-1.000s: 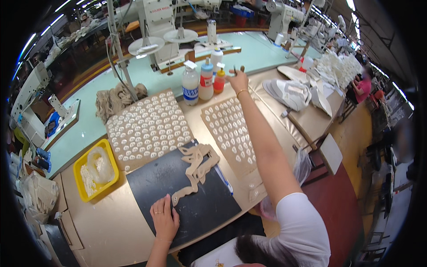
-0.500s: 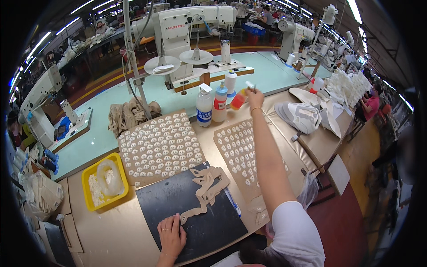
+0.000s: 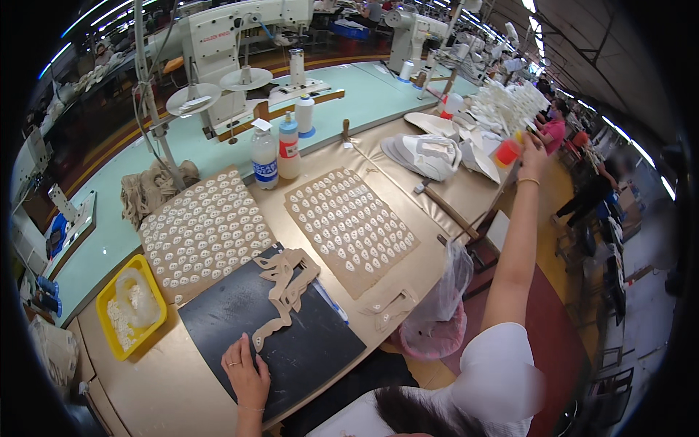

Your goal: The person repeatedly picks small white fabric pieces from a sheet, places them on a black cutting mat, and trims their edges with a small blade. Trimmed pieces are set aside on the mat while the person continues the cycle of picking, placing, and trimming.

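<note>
Black mat (image 3: 218, 320) under us: our left hand (image 3: 246, 373) rests on its near left side, loosely open and gripping nothing, beside the tip of the beige strip (image 3: 285, 318) lying on that mat; we cannot tell whether they touch. Well off to the mat's right, our right hand (image 3: 534, 158) is closed around the red bottle (image 3: 507, 151), tilted and blurred. A loose hold could drop it, we judge; a sliding left palm could drag the strip askew.
</note>
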The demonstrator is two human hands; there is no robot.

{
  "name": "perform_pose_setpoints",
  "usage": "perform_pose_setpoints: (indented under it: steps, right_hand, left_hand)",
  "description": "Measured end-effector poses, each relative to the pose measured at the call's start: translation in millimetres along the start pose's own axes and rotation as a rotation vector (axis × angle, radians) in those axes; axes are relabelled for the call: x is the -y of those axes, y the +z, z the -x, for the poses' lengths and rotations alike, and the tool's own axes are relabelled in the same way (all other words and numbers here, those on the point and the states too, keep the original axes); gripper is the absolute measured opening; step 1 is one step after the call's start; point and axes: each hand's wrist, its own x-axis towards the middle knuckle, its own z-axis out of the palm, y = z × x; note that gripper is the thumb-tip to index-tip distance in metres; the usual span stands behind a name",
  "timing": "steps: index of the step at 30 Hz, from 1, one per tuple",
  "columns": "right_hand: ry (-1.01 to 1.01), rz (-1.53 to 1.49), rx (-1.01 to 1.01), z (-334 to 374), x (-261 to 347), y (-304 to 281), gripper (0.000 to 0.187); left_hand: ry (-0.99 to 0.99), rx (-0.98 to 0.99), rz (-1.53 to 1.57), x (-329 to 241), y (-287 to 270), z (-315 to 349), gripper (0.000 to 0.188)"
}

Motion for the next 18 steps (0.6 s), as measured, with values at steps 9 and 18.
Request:
perform_pose_setpoints:
  steps: [9,18]
  right_hand:
    - [0.012,0.067,-0.412,8.2,-12.7,-206.0,0.023]
    - [0.038,-0.054,-0.530,39.9,-33.4,-301.4,0.026]
  left_hand:
    - [-0.032,0.000,0.037,4.8,4.8,4.5,0.065]
    - [-0.136,-0.165,0.322,5.0,-0.4,4.4,0.058]
